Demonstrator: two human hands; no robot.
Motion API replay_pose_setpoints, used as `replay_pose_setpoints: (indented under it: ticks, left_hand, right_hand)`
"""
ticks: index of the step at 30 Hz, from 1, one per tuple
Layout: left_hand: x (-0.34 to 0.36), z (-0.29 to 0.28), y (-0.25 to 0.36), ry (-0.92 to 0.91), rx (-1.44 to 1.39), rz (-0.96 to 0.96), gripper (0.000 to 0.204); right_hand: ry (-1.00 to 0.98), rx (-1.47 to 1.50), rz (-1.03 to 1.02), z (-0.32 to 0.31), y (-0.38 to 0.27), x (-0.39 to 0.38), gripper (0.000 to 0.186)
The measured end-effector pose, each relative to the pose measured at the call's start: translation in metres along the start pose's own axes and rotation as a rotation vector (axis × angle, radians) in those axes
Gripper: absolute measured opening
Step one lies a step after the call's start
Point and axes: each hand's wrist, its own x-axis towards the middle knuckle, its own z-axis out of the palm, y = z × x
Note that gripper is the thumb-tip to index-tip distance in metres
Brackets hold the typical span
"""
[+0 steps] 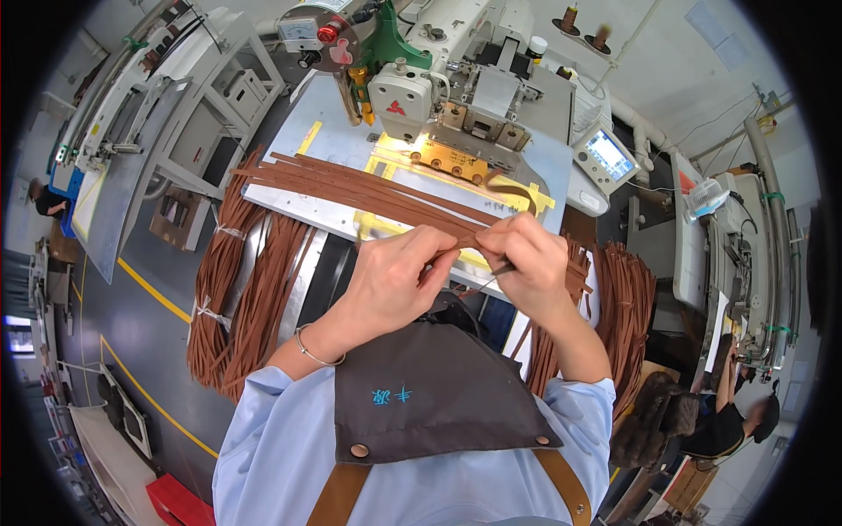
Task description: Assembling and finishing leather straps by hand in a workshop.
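Observation:
My left hand [395, 272] and my right hand [531, 263] meet at the front edge of the machine table, fingertips pinched together. Between them they grip the end of a narrow brown strip [465, 241] that looks like leather. A thin dark object [503, 269] juts out below my right fingers; its kind is unclear. Several more brown strips [377, 188] lie side by side across the table, reaching left from my hands. Just beyond my right hand, a dark strip [519, 189] curls up near the brass-coloured clamp plate [447, 160] of the sewing machine [399, 101].
Tied bundles of brown strips hang at the left [219, 298] and right [627, 289] of the table. A control screen [607, 156] stands at right, and a gauge box with a red button [328, 33] at upper left. Other machines flank both sides; a person [728, 421] sits at far right.

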Motion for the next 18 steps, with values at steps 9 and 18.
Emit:
replay_pose_setpoints:
  ticks: [9, 18]
  left_hand:
    - [-0.001, -0.001, -0.008, -0.230, -0.646, -0.296, 0.013]
    - [-0.001, -0.002, -0.010, -0.235, -0.731, -0.359, 0.011]
  right_hand:
    - [0.346, -0.143, -0.317, 0.012, 0.006, -0.006, 0.022]
    - [0.189, -0.070, -0.293, 0.006, 0.002, -0.009, 0.025]
